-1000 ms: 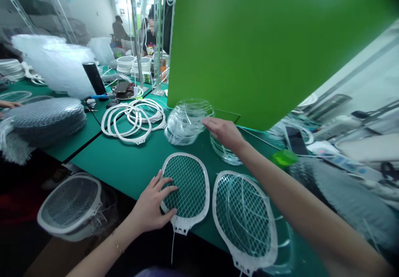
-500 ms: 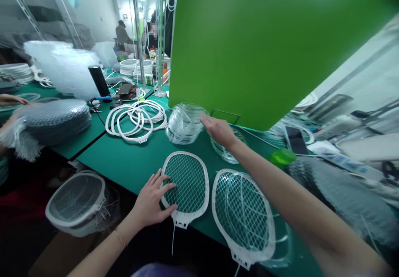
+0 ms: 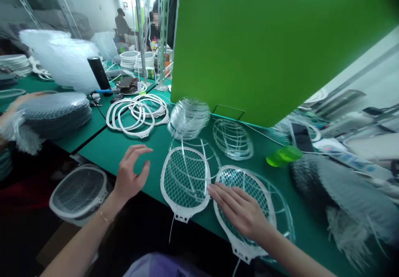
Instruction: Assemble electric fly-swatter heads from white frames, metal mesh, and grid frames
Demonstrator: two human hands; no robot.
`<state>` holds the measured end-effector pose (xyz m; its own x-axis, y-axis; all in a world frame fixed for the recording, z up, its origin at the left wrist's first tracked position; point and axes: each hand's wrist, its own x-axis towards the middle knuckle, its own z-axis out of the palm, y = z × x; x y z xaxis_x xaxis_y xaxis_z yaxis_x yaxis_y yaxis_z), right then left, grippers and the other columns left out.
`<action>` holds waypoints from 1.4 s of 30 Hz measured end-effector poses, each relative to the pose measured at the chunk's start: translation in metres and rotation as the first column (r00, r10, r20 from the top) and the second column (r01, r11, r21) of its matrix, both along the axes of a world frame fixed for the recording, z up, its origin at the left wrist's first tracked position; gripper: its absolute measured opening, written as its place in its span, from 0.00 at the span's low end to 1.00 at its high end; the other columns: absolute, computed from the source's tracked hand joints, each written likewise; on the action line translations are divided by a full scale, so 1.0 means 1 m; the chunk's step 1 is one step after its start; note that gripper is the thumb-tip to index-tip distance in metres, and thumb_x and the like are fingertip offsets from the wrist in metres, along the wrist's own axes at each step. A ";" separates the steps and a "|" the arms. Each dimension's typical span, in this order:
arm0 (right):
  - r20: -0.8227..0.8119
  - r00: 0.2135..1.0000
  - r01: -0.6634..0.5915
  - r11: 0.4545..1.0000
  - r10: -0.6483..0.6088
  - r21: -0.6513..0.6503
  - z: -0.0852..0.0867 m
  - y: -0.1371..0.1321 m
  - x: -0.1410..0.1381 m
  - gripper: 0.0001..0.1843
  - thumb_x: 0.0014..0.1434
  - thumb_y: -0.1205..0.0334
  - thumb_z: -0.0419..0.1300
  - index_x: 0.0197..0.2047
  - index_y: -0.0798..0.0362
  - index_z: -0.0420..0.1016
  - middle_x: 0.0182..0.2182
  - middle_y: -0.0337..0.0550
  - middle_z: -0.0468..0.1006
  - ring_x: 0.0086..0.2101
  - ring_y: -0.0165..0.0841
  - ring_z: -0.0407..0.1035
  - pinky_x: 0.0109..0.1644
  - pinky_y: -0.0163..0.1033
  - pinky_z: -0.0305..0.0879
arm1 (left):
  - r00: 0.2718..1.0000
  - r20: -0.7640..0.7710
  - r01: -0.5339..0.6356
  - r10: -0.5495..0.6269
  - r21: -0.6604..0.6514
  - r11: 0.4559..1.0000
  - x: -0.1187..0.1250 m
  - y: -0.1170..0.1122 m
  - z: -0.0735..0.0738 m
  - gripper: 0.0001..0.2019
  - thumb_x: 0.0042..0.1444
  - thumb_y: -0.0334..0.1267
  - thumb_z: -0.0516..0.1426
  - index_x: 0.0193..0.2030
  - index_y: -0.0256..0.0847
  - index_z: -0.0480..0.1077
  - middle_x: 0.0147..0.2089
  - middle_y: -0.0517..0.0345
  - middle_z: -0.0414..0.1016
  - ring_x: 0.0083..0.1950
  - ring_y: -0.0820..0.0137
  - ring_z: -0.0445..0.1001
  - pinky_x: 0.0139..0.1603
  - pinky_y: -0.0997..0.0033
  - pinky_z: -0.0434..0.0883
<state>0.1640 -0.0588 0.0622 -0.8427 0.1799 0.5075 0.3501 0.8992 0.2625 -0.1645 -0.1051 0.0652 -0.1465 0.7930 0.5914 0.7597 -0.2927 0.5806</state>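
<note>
Two white racket-shaped mesh frames lie on the green table near its front edge. The left mesh frame (image 3: pixel 185 179) now has a clear plastic grille lying across it. My left hand (image 3: pixel 130 177) hovers open just left of it, fingers curled apart, holding nothing. My right hand (image 3: pixel 240 210) lies flat with fingers stretched out on the right mesh frame (image 3: pixel 246 194), which also carries a clear grille. Behind them sit a stack of clear grilles (image 3: pixel 189 118) and a single clear grille (image 3: pixel 233 139).
White plastic rings (image 3: pixel 137 113) lie at the back left, beside a pile of grey mesh (image 3: pixel 52 114) that another person's hand touches. A big green board (image 3: pixel 268 40) stands behind. A bin of finished frames (image 3: pixel 77 192) sits below the table edge. A green bottle (image 3: pixel 282 155) and phone (image 3: pixel 301 136) lie right.
My right hand came back from the grille stack and now rests on the right frame. A clear grille now lies on the left frame. My left hand lifted off that frame.
</note>
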 end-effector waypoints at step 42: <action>0.100 0.673 -0.309 -0.402 -0.733 -0.862 -0.024 -0.008 -0.030 0.25 0.56 0.39 0.64 0.39 0.55 0.77 0.41 0.50 0.83 0.11 0.17 0.55 0.13 0.31 0.50 | 0.484 0.831 0.353 0.274 -0.472 0.808 0.054 -0.008 -0.039 0.27 0.47 0.53 0.68 0.48 0.37 0.72 0.36 0.54 0.79 0.33 0.67 0.78 0.34 0.67 0.76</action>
